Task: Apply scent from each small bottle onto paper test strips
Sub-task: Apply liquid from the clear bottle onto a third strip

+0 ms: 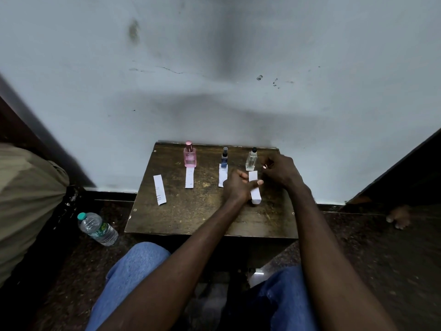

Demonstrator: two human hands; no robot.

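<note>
Hands meet near the table's (191, 211) right edge: our left hand (236, 189) pinches a paper strip (254, 189), our right hand (281, 170) pinches a small cap (265, 166) beside the clear bottle (251, 160) at the back edge.

Worn dark wooden bench (191, 211) against the wall, pink bottle (190, 156), blue bottle (224, 159) and clear bottle (251, 160) standing beyond the hands, three paper strips (160, 189) lying left of them

Faint print marks the leftmost paper strip (159, 189) and water bottle label (102, 229), both illegible.
</note>
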